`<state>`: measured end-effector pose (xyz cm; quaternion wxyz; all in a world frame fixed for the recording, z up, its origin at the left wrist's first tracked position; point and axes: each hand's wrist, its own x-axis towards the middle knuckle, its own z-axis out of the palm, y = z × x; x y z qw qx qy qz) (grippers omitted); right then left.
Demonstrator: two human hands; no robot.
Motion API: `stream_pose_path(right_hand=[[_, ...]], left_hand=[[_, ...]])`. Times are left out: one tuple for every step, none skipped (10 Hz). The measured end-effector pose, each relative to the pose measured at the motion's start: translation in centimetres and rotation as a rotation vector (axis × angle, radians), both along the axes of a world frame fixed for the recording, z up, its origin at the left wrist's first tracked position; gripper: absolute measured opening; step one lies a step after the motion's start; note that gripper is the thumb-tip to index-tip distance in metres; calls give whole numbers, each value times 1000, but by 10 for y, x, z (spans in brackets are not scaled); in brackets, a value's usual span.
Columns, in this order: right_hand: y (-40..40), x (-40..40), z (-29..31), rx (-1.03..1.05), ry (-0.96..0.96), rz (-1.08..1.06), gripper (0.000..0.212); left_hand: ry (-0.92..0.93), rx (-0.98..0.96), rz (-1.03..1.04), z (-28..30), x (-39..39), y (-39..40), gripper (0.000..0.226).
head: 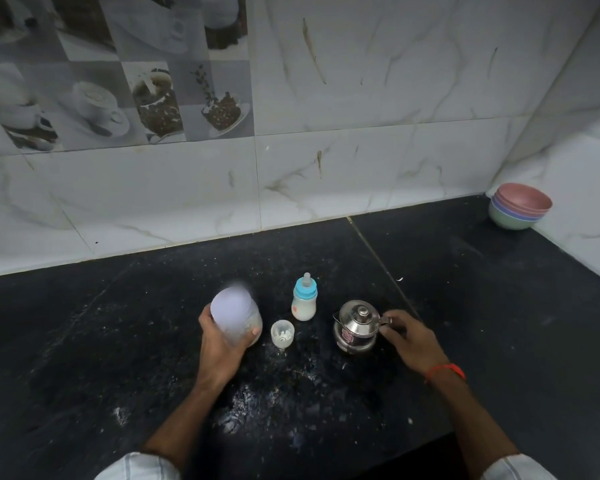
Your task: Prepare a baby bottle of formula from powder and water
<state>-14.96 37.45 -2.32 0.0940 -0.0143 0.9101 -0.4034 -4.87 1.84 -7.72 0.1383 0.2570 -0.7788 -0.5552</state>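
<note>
Across the lower half of the frame runs a black speckled stone counter (125,341), dusted with white powder near the bottom centre. At centre left, the person's left hand (222,344) grips a clear plastic jar (238,317) with a pale lavender lid; the fingers and thumb curl round its side, and the jar is tilted with its lid toward the camera, blurred. Just right of the jar, a small clear cap (282,334) stands on the counter, white residue inside it. Behind the cap, nearer the wall and close to the middle of the frame, the baby bottle (305,303) stands upright, apart from both hands, with a blue collar and nipple fitted and milky white liquid filling its lower part. To the right of the bottle sits a small steel kettle (357,327) with its knobbed lid on and its spout pointing left. The right hand (409,341), at centre right, has its fingertips curled round the kettle's handle on the pot's right side; a red thread circles that wrist. Pale sleeves show at the bottom corners. At the far right edge, in the corner of the counter against the wall, is a stack of bowls (520,206), pink on top, then purple and green. White marbled tiles (361,98) cover the wall, with picture tiles of cups and desserts at the upper left.
</note>
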Motion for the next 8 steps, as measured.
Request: stream_pose_path(right_hand=[[-5, 3, -10, -131, -19, -75, 11], [-18, 4, -16, -267, -45, -161, 15], [-33, 1, -20, -307, -23, -192, 16], [-45, -3, -18, -304, -33, -194, 17], [-52, -4, -16, -344, -94, -172, 15], [-53, 2, -10, -285, -71, -175, 23], [-50, 7, -5, -236, 67, -189, 37], [-53, 15, 4, -145, 204, -144, 43]], left_hand=[[28, -14, -17, -6, -6, 9, 107], [46, -37, -83, -8, -9, 17, 109], [42, -32, -113, -7, -14, 18, 110], [-7, -12, -147, 0, -18, 16, 114], [-35, 10, -160, 2, -15, 13, 125], [-78, -13, -158, 2, -2, 10, 145], [-106, -194, -112, -4, 13, 2, 148], [-24, -398, -124, 3, 25, -5, 133]])
